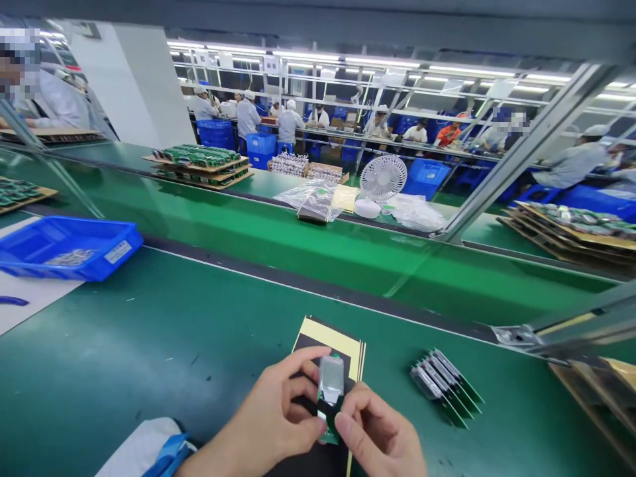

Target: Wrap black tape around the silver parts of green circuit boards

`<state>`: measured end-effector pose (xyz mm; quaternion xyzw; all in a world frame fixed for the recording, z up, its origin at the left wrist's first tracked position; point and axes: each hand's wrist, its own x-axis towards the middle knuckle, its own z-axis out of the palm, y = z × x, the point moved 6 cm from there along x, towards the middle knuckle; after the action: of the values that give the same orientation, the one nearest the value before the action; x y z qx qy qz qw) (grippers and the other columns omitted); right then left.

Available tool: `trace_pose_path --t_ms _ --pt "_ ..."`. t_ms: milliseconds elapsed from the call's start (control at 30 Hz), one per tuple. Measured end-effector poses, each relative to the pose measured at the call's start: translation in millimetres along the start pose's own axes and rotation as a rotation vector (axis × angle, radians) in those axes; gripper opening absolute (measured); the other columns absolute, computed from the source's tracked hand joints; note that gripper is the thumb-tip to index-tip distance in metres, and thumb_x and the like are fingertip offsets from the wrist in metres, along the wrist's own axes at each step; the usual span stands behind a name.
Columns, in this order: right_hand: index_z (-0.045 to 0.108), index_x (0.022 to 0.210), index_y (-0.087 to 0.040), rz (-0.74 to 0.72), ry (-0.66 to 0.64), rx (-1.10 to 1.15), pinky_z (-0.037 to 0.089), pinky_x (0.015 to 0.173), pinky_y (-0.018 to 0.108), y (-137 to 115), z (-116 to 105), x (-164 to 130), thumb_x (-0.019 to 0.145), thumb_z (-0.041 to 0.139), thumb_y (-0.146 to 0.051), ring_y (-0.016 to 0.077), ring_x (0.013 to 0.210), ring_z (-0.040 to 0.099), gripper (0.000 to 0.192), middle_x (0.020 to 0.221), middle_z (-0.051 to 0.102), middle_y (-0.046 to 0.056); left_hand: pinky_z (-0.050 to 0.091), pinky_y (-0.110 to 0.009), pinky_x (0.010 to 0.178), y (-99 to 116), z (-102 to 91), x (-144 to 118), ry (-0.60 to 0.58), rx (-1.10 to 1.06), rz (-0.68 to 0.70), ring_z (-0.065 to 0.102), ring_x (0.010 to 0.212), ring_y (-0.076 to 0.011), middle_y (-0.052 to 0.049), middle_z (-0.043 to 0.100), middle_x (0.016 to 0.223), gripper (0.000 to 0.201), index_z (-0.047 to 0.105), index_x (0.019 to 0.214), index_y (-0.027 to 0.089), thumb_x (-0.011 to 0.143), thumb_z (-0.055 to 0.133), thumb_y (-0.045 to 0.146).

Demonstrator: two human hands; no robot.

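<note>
Both hands meet low in the head view over the near edge of the green workbench (149,344). The left hand (271,414) pinches a small green circuit board with a silvery display module (330,387) between thumb and forefinger, its fingers curled around the left side of the part. The right hand (380,437) closes on the board's lower end with thumb and fingertip, so the part is held upright just above a black-and-tan backing sheet (342,344) that lies flat on the bench.

Judging from this grip, the main risk is a slip: the board is held only by its edges, and a small twist between the 2 hands could drop it onto the sheet or flex the joint between display and board. A fingertip sliding onto the silvery face would likely smear it. Whether a protective film covers that face cannot be told.

Near the right hand, a fanned row of similar boards (444,384) rests on the bench; a careless sweep of the wrist could scatter it. A blue plastic tray (69,248) sits well apart at the left, beside the conveyor belt (298,245). A small white desk fan (380,182) and clear plastic bags (313,199) stand beyond the belt, where other workers sit at far benches.
</note>
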<state>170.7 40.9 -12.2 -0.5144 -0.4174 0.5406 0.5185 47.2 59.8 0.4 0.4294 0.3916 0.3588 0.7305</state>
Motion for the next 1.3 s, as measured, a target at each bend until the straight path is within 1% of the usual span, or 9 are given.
trace_pose_path --t_ms 133,333,467,600,833,1033,1200,1300 --pt "0.059 0.054 -0.020 -0.029 0.001 -0.068 0.028 0.050 0.025 -0.8 -1.7 0.5 0.065 0.069 -0.042 0.0123 0.052 0.035 0.026 0.055 0.041 -0.003 0.040 -0.017 0.052 1.0 1.6 -1.3 -0.003 0.005 -0.026 0.052 0.075 -0.0111 -0.001 0.048 0.092 0.062 0.047 0.115 0.023 0.055 0.050 0.004" --pt "0.059 0.054 -0.020 -0.052 0.048 -0.126 0.030 0.051 0.025 -6.0 -2.4 0.2 0.065 0.065 -0.034 0.0127 0.052 0.037 0.019 0.055 0.041 -0.003 0.044 -0.026 0.061 0.9 3.3 -2.8 0.005 0.042 -0.083 0.052 0.081 -0.0163 -0.004 0.049 0.094 0.064 0.043 0.117 0.020 0.054 0.052 0.009" --pt "0.058 0.053 -0.020 -0.060 0.066 -0.171 0.030 0.052 0.025 -10.7 -1.3 -0.9 0.067 0.062 -0.030 0.0127 0.052 0.037 0.017 0.055 0.039 -0.004 0.043 -0.029 0.063 -0.7 2.9 -2.5 0.002 0.045 -0.084 0.053 0.078 -0.0165 -0.005 0.051 0.096 0.066 0.041 0.119 0.020 0.055 0.053 0.011" --pt "0.056 0.053 -0.021 -0.054 0.083 -0.219 0.028 0.053 0.026 -13.8 -0.5 -1.4 0.068 0.061 -0.029 0.0126 0.052 0.037 0.017 0.055 0.038 -0.004 0.042 -0.028 0.063 -2.2 2.6 -2.2 0.002 0.047 -0.083 0.053 0.076 -0.0152 -0.005 0.052 0.097 0.065 0.042 0.119 0.021 0.056 0.054 0.010" --pt "0.053 0.054 -0.021 -0.058 0.098 -0.267 0.026 0.054 0.027 -13.8 0.2 -2.5 0.069 0.058 -0.029 0.0127 0.053 0.037 0.018 0.057 0.037 -0.005 0.042 -0.029 0.064 -3.6 1.3 -4.2 0.011 0.058 -0.055 0.055 0.082 -0.0189 -0.005 0.051 0.096 0.059 0.046 0.117 0.023 0.060 0.059 0.013" --pt "0.052 0.054 -0.021 -0.081 0.133 -0.307 0.027 0.054 0.027 -11.3 0.3 -4.8 0.069 0.057 -0.029 0.0131 0.054 0.038 0.018 0.057 0.036 -0.005 0.039 -0.025 0.060 -1.6 -1.2 -2.7 0.046 0.099 -0.017 0.051 0.078 -0.0160 -0.002 0.052 0.090 0.048 0.050 0.112 0.025 0.066 0.062 0.018" --pt "0.052 0.055 -0.021 -0.100 0.166 -0.332 0.027 0.054 0.027 -9.4 0.8 -5.7 0.070 0.056 -0.031 0.0129 0.053 0.038 0.018 0.057 0.036 -0.005 0.038 -0.023 0.058 -3.7 -2.4 -2.6 0.085 0.064 0.024 0.050 0.071 -0.0121 0.001 0.050 0.084 0.037 0.054 0.105 0.026 0.070 0.061 0.018" --pt "0.052 0.055 -0.021 -0.104 0.185 -0.344 0.027 0.053 0.027 -8.4 1.0 -5.8 0.070 0.056 -0.031 0.0127 0.053 0.037 0.018 0.057 0.036 -0.005 0.038 -0.022 0.057 -4.7 -3.7 -2.2 0.104 0.054 0.051 0.051 0.069 -0.0108 0.002 0.050 0.083 0.035 0.055 0.104 0.027 0.071 0.062 0.017"
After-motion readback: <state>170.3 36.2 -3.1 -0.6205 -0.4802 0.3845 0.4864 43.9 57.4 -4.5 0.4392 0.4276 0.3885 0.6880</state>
